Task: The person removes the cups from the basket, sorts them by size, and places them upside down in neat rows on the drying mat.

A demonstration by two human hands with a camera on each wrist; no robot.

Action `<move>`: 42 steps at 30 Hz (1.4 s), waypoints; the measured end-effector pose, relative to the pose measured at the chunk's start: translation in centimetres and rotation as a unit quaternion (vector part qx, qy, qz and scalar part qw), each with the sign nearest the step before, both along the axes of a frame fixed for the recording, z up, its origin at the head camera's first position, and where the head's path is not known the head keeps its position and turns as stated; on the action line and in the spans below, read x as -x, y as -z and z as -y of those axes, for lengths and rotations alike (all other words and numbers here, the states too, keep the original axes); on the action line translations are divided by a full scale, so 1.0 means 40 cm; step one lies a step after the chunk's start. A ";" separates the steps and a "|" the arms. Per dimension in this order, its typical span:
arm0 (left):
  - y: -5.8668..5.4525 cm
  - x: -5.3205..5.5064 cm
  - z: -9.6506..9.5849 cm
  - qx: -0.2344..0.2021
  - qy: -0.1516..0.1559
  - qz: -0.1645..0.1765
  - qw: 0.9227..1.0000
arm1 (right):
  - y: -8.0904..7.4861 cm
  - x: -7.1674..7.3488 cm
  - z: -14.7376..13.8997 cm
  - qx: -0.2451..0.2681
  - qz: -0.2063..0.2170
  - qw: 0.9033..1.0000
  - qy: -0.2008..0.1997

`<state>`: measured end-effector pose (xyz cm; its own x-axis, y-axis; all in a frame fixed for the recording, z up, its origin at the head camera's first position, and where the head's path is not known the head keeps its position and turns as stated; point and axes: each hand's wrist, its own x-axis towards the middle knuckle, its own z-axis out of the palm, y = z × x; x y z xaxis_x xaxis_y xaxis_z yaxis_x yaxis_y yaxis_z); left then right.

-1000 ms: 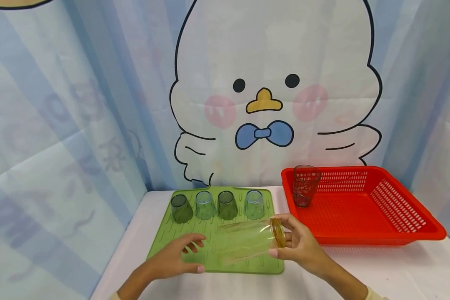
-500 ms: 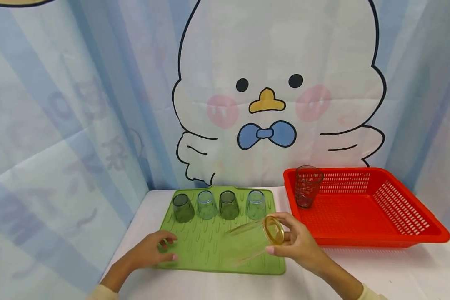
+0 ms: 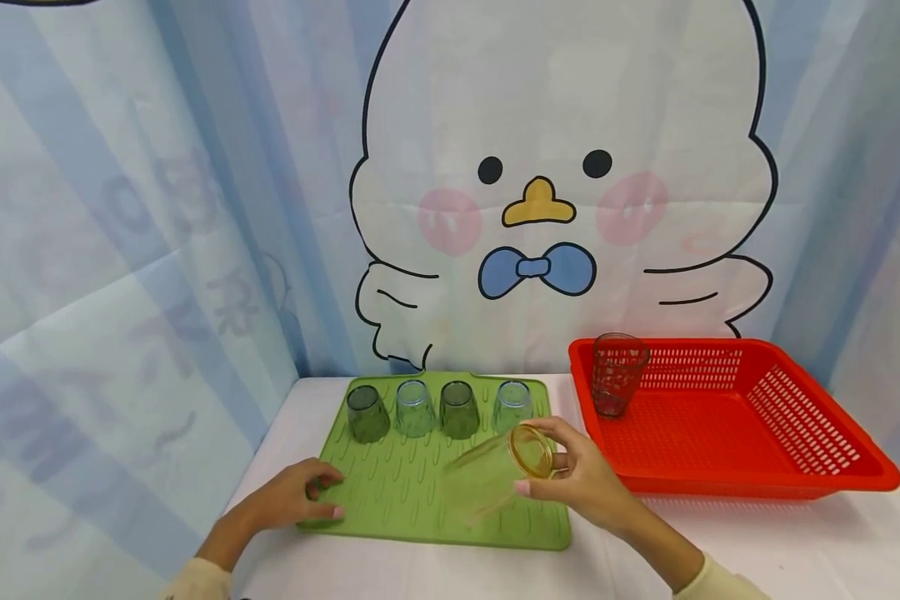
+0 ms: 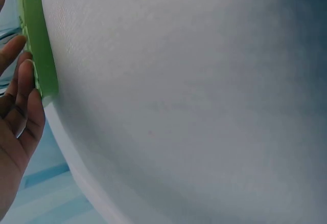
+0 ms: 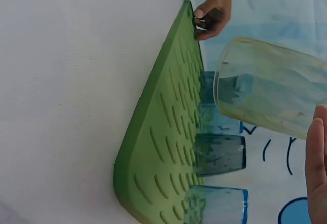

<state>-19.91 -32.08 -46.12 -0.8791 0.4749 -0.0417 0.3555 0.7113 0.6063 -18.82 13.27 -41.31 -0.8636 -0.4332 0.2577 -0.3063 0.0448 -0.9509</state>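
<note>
My right hand (image 3: 587, 482) grips a clear yellow-tinted glass (image 3: 483, 477) by its thick amber base. The glass tilts over the green drying mat (image 3: 397, 492), its mouth facing down and to the left. In the right wrist view, the glass (image 5: 265, 88) hangs apart from the mat. At the mat's front left corner, my left hand (image 3: 288, 498) rests on the edge with fingers loosely bent and thumb apart. Upside down along the mat's back stand a dark glass (image 3: 367, 414), a bluish glass (image 3: 415, 408), another dark glass (image 3: 459, 410) and another bluish glass (image 3: 512, 408).
A red perforated basket (image 3: 720, 425) sits right of the mat. Inside its left end stands a dark clear glass (image 3: 619, 377), leaning slightly. White cloth covers the table (image 3: 420, 575), and a printed curtain (image 3: 450, 317) hangs close behind.
My left hand has drawn away from the glass to the mat's left edge. The right hand has tipped the glass's mouth further down and shifted it slightly left.
</note>
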 end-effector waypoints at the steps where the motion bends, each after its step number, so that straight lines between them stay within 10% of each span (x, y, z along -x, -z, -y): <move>1: 0.000 0.001 0.002 -0.001 0.000 0.004 1.000 | -0.002 0.003 0.006 -0.004 0.001 1.000 0.001; 42: 0.014 0.012 0.007 0.011 -0.019 0.033 0.999 | -0.017 0.155 0.308 -0.077 -0.002 0.996 -0.052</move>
